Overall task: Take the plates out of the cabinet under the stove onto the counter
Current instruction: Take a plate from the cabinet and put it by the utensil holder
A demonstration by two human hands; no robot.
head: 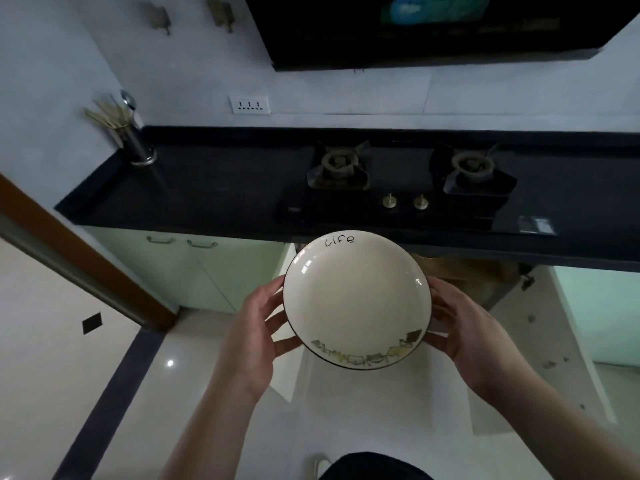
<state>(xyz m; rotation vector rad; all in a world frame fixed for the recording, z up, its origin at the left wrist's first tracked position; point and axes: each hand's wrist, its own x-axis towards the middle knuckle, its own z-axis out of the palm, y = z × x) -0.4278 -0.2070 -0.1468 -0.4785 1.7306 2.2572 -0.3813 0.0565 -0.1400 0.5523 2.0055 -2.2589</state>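
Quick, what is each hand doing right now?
Left hand: holding the plate by its left rim.
Right hand: holding the plate by its right rim.

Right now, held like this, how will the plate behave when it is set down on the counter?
The plate looks glazed and shiny, so probably stiff, fragile and a little slippery. The left hand and right hand grip opposite rims, which suggests some weight. Its shallow round form should sit flat on the counter, unlikely to tip.
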